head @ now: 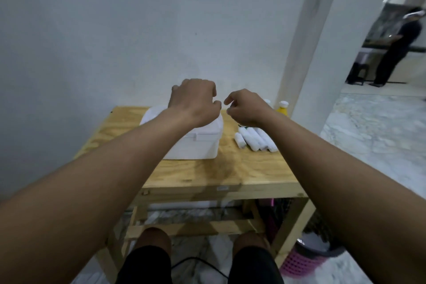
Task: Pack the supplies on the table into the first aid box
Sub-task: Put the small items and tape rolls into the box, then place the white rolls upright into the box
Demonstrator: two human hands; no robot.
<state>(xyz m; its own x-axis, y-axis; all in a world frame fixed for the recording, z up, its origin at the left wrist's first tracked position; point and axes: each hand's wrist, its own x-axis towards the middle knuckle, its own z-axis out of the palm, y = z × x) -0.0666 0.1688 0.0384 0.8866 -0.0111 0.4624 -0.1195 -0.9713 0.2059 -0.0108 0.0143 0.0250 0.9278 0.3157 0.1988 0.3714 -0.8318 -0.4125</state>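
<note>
Reaching out over the wooden table (230, 175), I have both arms stretched forward and both hands raised above what lies on it. My left hand (194, 99) hangs over the back of the white first aid box (198, 145), knuckles up and fingers curled loosely downward; it grips nothing, and I cannot tell whether the fingertips touch the lid. My right hand (245, 108) is just beside it, to the right of the box, with the fingers half bent and the thumb and forefinger a little apart (nothing sits between them that I can make out).

The box stands toward the left and back of the tabletop with its lid down and the front latch (205, 135) facing me. Right of it, near the box but apart from it, the rolled white bandages (254, 140) lie side by side in a row, partly under my right wrist. Behind them, at the far right corner of the table, stands a yellow bottle with a white cap (283, 107), and another white cap (267, 101) shows just left of it, mostly hidden by my hand.

Below the table edge I see my knees (153, 237), and a pink basket (299, 260) sits on the marble floor to the right.
</note>
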